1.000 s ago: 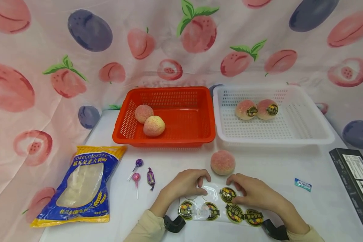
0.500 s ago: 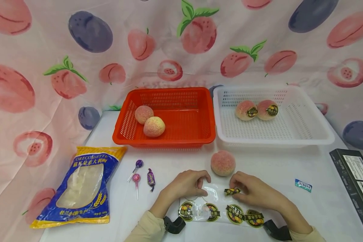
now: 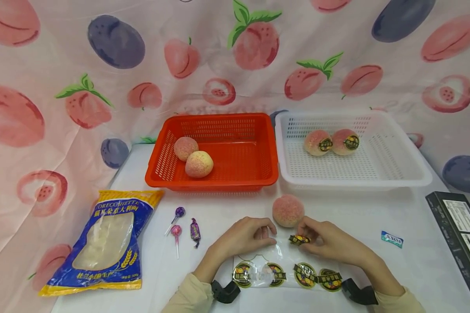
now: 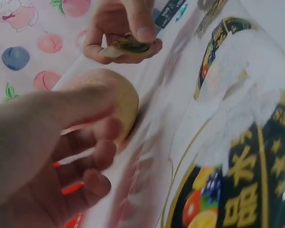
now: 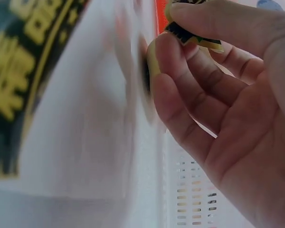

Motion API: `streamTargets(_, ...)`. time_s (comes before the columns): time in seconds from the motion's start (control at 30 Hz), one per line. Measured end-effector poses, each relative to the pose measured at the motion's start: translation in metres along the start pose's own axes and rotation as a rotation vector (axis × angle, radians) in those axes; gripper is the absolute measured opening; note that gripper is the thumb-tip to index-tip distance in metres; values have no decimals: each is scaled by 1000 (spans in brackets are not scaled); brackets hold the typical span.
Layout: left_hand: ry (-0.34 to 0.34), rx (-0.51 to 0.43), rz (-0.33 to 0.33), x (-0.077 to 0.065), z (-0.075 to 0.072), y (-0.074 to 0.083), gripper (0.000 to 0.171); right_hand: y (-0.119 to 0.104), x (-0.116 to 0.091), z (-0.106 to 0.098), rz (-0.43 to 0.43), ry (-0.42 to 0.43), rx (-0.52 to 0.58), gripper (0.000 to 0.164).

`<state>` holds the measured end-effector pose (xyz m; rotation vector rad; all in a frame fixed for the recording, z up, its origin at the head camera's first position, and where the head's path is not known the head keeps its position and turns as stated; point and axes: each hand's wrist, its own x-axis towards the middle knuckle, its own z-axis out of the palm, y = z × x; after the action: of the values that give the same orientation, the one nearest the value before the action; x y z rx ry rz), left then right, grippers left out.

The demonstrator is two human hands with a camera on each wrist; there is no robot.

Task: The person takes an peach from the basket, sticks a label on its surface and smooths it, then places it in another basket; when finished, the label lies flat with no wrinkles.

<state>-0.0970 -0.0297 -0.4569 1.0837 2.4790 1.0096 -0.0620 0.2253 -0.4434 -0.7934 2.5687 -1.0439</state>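
Note:
Between thumb and fingers, my right hand (image 3: 330, 243) pinches a black-and-gold fruit sticker (image 3: 299, 240), which looks bent in the left wrist view. Just beyond the hands, a pink peach (image 3: 288, 211) rests on the white table. My left hand (image 3: 244, 237) hovers near the peach's left front with fingers loosely bent and nothing in them; the left wrist view has it overlapping the peach (image 4: 126, 102). Below both hands lies a clear sticker sheet (image 3: 258, 284) bearing several round stickers along its near side.
A red basket (image 3: 239, 182) with two peaches stands behind, beside a white basket (image 3: 376, 178) with two stickered peaches. At left are a blue pasta bag (image 3: 105, 239), two lollipops (image 3: 176, 230) and a wrapped candy (image 3: 195, 232). A small packet (image 3: 392, 239) and black box (image 3: 454, 234) lie right.
The right hand has peeled a sticker off the sheet and lifted it toward the peach. The left hand has shifted slightly up and right.

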Motion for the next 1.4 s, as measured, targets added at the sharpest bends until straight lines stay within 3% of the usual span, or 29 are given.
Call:
streamTargets(0.23,69,-189,45,8,9,14,21,-4,2,-2,4,30,17,32)
streamTargets(0.43,169,-281,-14,15,16,21,11,-6,6,-3,-13,64,37,30)
streamTargets(0.63,292,-371,-26,21,17,20,11,-6,10,-9,-32,182,129,23)
streamTargets(0.83,390,-367,-56,28,17,21,15,-6,18,-11,0,292,108,26)
streamTargets(1.0,428,-285,-93,34,12,22,25,-5,25,-13,88,339,88,35)
streamTargets(1.23,374,-192,-93,42,3,19,42,0,33,-20,98,276,99,43)
streamTargets(1.4,412,-132,-102,50,4,13,46,-3,41,-23,108,231,103,44)
